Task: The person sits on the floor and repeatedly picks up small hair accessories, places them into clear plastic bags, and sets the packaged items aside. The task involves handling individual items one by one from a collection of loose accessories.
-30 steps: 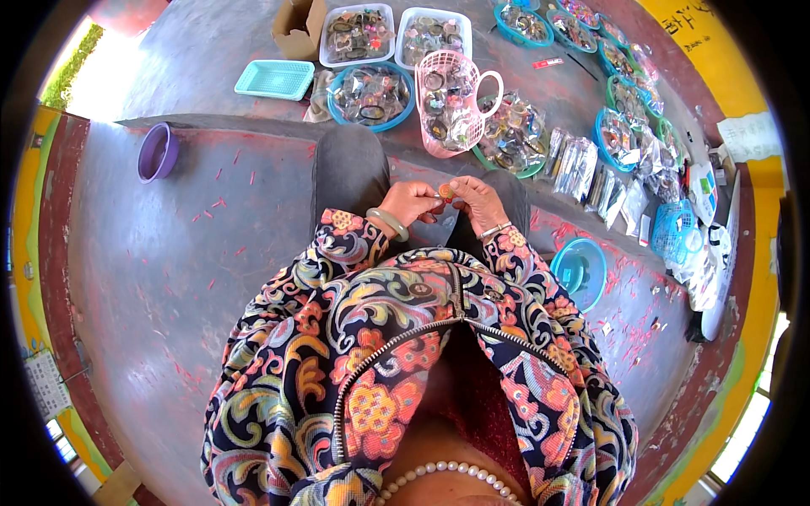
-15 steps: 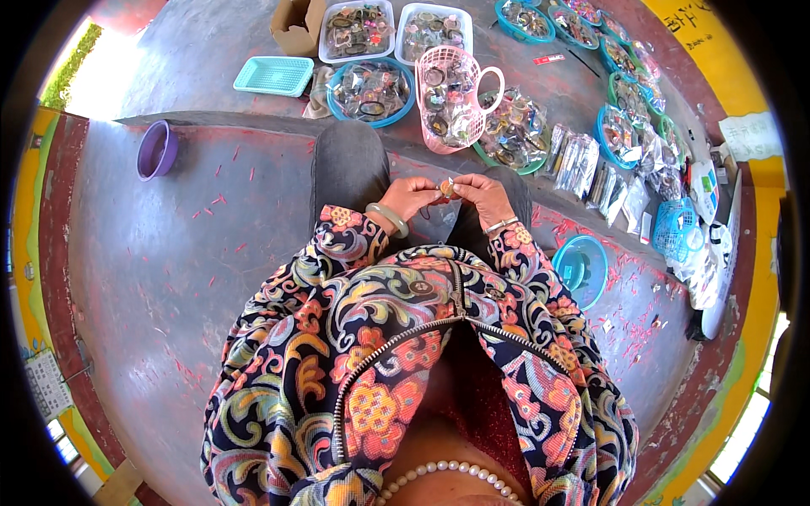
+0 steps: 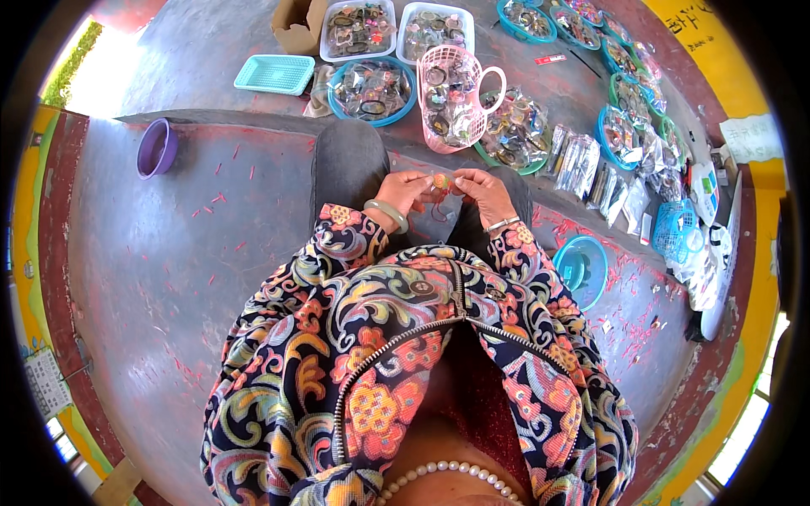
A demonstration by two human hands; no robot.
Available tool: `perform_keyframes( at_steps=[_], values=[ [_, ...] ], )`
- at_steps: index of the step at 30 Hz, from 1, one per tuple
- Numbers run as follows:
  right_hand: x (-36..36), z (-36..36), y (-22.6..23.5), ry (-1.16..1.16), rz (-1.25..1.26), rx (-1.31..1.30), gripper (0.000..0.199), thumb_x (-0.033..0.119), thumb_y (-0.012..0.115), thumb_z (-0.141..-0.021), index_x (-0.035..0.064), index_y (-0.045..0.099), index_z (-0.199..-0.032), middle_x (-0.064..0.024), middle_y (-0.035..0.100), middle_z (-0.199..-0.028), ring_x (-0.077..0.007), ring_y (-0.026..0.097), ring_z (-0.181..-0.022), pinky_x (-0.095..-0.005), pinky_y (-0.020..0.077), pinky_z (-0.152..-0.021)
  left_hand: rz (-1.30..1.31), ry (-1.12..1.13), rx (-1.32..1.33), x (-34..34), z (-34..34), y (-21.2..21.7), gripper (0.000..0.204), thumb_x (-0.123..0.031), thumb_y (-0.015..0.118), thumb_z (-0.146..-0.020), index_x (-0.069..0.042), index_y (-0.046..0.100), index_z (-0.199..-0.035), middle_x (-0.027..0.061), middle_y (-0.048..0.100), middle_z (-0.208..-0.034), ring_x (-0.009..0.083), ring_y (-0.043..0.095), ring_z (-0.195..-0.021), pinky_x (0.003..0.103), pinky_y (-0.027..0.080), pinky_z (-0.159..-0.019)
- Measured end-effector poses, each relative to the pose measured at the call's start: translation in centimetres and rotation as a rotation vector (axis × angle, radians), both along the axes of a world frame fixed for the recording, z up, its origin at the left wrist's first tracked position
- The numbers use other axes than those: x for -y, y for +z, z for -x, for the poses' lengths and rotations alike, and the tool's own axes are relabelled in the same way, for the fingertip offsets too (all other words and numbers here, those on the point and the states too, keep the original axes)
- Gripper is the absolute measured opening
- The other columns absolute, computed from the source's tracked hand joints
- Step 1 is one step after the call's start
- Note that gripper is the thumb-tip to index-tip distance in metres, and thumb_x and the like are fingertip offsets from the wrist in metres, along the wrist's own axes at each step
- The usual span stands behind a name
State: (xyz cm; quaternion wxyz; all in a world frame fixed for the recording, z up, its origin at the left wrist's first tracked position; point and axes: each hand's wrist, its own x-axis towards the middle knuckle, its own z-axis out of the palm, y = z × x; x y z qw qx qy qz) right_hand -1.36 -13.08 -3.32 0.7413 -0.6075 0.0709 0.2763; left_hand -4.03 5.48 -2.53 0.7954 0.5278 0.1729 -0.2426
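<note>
Trinket has shifted slightly, between both hands.

The small round trinket shows orange-gold with a touch of green, and its thin cord is red. The person's jacket carries coral-pink flowers with yellow centres and scrolls of cream, orange and pale green over near-black navy; the trousers are plain dark grey. The bangle is milky green, the bracelet silver, the bead necklace pearly white. One basin is purple, the openwork basket pale pink, the shallow tray light turquoise. Red flecks speckle the blue-grey floor.
</note>
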Motion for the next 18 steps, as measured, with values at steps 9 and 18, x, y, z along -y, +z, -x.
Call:
perform_keyframes(
  at_steps=[9, 18],
  values=[
    [-0.04, 0.28, -0.41, -0.058, -0.085, -0.103, 0.018, 0.022, 0.06, -0.076, 0.0066, 0.059, -0.087, -0.0003, 0.06, -0.075, -0.0073, 0.055, -0.067, -0.0206, 0.0364, -0.058, 0.022, 0.027, 0.043, -0.1, 0.07, 0.2, 0.021, -0.013, 0.054, -0.08, 0.004, 0.054, -0.093, 0.0109, 0.061, -0.083, 0.0192, 0.062, -0.074, 0.021, 0.044, -0.049],
    [-0.48, 0.56, 0.08, 0.023, -0.044, -0.06, 0.018, 0.022, 0.062, -0.076, 0.0082, 0.06, -0.088, 0.0016, 0.06, -0.077, -0.0056, 0.053, -0.069, -0.0205, 0.0361, -0.059, -0.041, -0.033, 0.053, -0.12, 0.11, 0.36, 0.011, -0.011, 0.054, -0.08, -0.002, 0.054, -0.087, 0.0064, 0.059, -0.085, 0.0158, 0.06, -0.075, 0.022, 0.043, -0.054]
  ],
)
